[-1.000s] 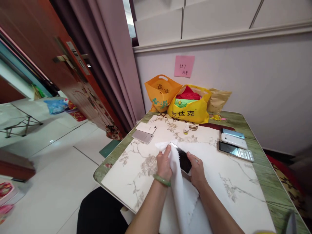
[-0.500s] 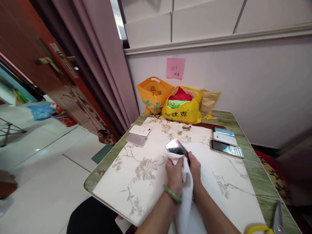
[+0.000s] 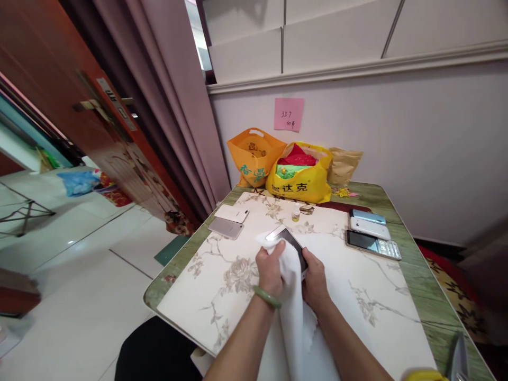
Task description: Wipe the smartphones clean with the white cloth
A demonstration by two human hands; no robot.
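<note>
A smartphone (image 3: 296,244) with a dark screen and light frame is held tilted above the middle of the table. My right hand (image 3: 316,276) is closed round its lower right edge. My left hand (image 3: 270,267), below a green bangle, pinches a white cloth (image 3: 292,280) against the phone's left side and upper part. The cloth hides much of the screen and hangs down between my forearms. Just beyond the phone stand a small bottle (image 3: 296,213) with yellowish liquid and a pair of glasses (image 3: 307,210).
Two phones (image 3: 226,228) lie at the left. A blue phone (image 3: 369,216), a white phone (image 3: 370,228) and a keypad phone (image 3: 373,245) lie at the right. Scissors (image 3: 459,357) rest at the near right corner. An orange bag (image 3: 254,153) and a yellow bag (image 3: 301,182) stand at the back.
My left hand has slid left with the cloth, toward the phone's left edge, uncovering more of its right side. The right hand keeps its hold. The view has shifted slightly.
</note>
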